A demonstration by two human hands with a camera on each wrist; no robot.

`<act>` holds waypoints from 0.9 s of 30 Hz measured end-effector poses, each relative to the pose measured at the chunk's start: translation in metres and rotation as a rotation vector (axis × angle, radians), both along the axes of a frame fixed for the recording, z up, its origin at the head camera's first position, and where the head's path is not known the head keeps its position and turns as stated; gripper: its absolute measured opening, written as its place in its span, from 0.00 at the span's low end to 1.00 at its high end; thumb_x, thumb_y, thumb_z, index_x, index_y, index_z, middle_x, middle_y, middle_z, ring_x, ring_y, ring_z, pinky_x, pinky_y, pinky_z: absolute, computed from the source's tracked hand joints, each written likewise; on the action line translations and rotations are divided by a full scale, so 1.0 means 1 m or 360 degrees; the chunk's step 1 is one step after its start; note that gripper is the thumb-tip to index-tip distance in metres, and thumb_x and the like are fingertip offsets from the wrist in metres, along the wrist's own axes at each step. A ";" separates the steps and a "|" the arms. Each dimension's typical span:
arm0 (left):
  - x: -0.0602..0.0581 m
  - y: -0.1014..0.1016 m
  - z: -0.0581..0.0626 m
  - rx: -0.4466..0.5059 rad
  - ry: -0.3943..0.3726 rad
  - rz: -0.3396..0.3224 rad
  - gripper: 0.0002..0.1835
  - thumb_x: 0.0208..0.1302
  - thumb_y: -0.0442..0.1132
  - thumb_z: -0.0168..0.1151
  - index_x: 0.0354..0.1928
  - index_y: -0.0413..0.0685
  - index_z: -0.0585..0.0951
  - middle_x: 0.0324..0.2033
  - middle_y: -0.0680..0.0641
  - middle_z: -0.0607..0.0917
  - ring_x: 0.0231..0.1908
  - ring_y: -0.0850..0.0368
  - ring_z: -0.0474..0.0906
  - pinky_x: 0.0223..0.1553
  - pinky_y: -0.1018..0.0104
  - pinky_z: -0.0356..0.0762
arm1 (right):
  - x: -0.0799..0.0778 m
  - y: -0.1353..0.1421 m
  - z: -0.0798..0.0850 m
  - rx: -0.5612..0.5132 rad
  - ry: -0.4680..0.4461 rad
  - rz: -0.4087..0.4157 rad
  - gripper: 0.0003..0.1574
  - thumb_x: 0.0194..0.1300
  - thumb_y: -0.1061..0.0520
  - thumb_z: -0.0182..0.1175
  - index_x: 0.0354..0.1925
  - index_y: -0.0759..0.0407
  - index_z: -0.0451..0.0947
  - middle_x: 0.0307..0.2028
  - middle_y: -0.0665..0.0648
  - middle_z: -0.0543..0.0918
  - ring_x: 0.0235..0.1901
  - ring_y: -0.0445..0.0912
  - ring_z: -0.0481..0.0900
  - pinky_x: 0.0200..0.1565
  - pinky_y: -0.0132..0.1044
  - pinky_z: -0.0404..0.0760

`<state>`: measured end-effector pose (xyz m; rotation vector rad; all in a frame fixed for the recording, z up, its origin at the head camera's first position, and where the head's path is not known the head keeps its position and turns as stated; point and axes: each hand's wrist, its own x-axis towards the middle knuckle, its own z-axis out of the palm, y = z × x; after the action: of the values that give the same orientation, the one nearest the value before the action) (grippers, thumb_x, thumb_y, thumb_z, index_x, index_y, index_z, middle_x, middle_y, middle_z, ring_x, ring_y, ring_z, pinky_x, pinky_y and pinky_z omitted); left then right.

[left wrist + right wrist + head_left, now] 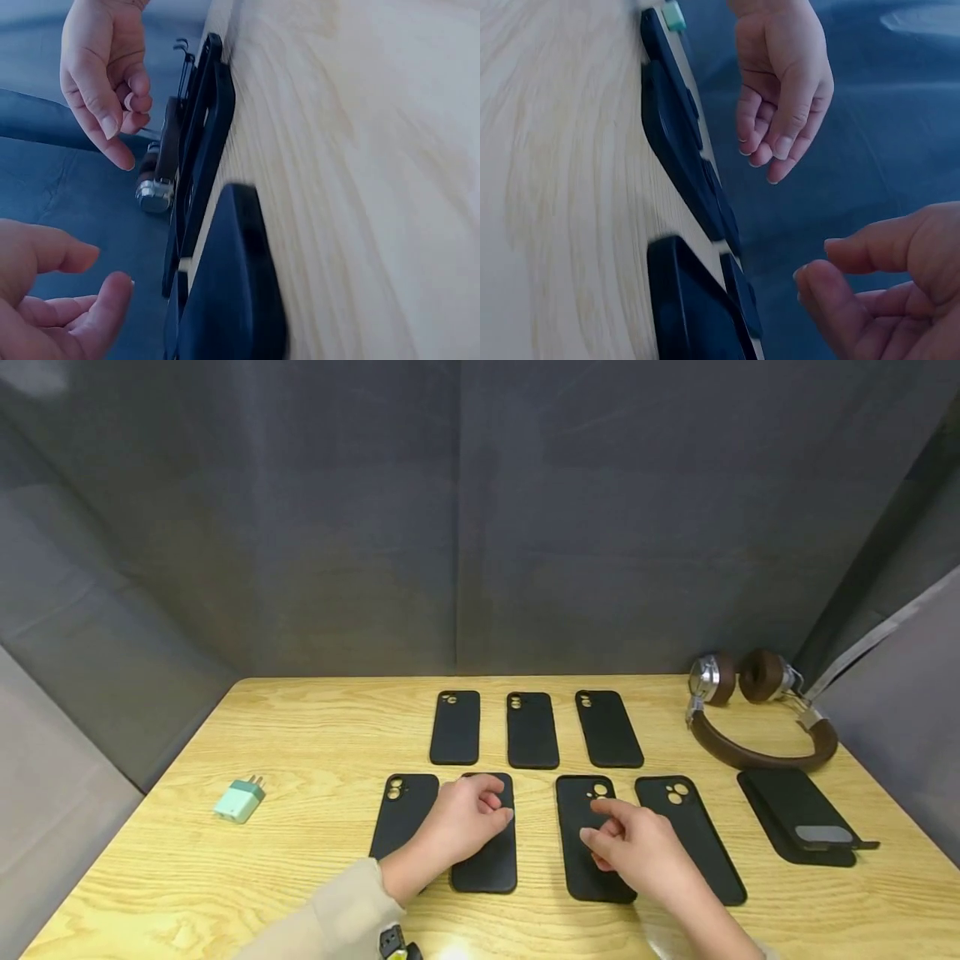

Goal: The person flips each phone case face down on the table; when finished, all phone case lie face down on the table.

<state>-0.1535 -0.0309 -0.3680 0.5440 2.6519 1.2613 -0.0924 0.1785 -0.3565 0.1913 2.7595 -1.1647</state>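
Note:
My left hand [463, 818] hovers over a black phone case [487, 870] in the front row, its fingers loosely bent and nothing between thumb and index finger. Over another black phone case [592, 872], to the right, hangs my right hand [641, 847], also holding nothing. Both wrist views show a gap between each hand and the cases below. Outer phone cases lie at the front left [397, 818] and front right [705, 843]. Behind them stretches a row of three more phone cases: left [455, 731], middle [532, 735] and right [611, 731].
Brown headphones [727, 747] lie at the back right. In front of them is a black flat item with a grey oval [806, 814]. A mint-green plug adapter [240, 802] sits at the left. Grey curtain [457, 527] borders the wooden table [315, 735].

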 end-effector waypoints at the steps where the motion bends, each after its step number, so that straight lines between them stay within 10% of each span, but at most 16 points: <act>1: -0.001 0.004 -0.001 0.0038 -0.0008 -0.0005 0.18 0.56 0.35 0.64 0.48 0.34 0.78 0.29 0.50 0.80 0.30 0.60 0.79 0.29 0.70 0.76 | 0.001 0.004 0.001 0.0018 -0.0008 -0.0009 0.29 0.60 0.57 0.61 0.57 0.68 0.70 0.20 0.50 0.76 0.21 0.42 0.74 0.27 0.35 0.69; 11: -0.009 0.032 -0.017 0.0301 -0.0271 -0.0010 0.19 0.54 0.33 0.64 0.48 0.31 0.78 0.29 0.47 0.82 0.26 0.60 0.79 0.29 0.70 0.77 | 0.003 0.028 -0.008 0.0196 -0.0047 -0.0005 0.28 0.60 0.55 0.61 0.55 0.69 0.71 0.19 0.50 0.74 0.19 0.44 0.69 0.22 0.36 0.64; 27: -0.014 0.062 -0.027 0.0205 -0.0421 0.0002 0.15 0.52 0.30 0.66 0.43 0.32 0.79 0.24 0.47 0.83 0.22 0.58 0.81 0.24 0.71 0.75 | 0.001 0.035 -0.024 0.0354 -0.0124 -0.0002 0.27 0.57 0.57 0.64 0.52 0.70 0.74 0.21 0.50 0.74 0.21 0.44 0.68 0.24 0.36 0.64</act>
<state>-0.1678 0.0313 -0.3951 0.3627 2.3682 1.4041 -0.0912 0.2135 -0.3807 0.2562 2.8149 -0.8295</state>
